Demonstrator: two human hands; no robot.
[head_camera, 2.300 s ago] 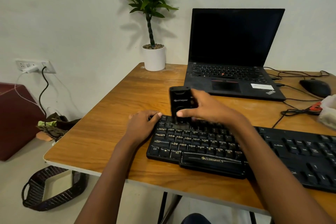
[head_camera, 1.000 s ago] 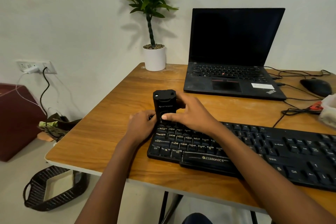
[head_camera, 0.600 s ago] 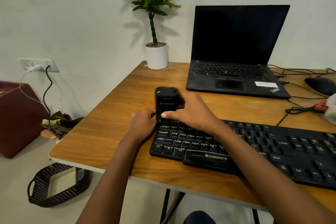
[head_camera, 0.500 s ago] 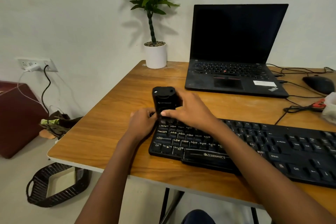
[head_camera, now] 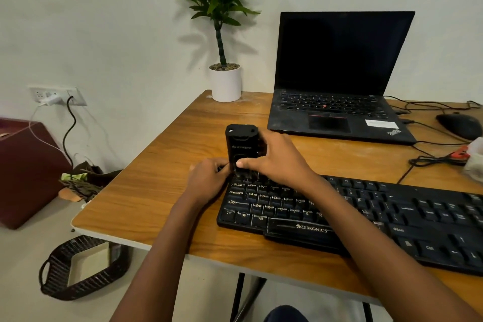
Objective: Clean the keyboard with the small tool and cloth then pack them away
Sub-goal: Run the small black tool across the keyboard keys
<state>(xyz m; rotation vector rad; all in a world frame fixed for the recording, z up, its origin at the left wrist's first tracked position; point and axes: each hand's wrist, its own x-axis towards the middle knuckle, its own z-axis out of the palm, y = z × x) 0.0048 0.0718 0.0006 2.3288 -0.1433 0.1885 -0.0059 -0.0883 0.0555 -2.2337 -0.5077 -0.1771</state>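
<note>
A black keyboard [head_camera: 366,214] lies along the front of the wooden table [head_camera: 162,191]. My right hand [head_camera: 274,162] grips a small black box-shaped tool [head_camera: 241,148], held upright with its lower end on the keyboard's top-left keys. My left hand [head_camera: 209,180] holds the keyboard's top-left corner, fingers curled at its edge beside the tool. A white cloth [head_camera: 474,158] shows partly at the right edge of the table.
An open black laptop [head_camera: 337,81] stands at the back, a potted plant [head_camera: 224,78] to its left. A black mouse [head_camera: 461,125] and cables [head_camera: 431,159] lie at the right. A dark woven basket [head_camera: 83,266] sits on the floor, left of the table.
My right hand has slid the tool leftward along the top row of keys to the keyboard's left corner. My left hand has stayed on that corner.
</note>
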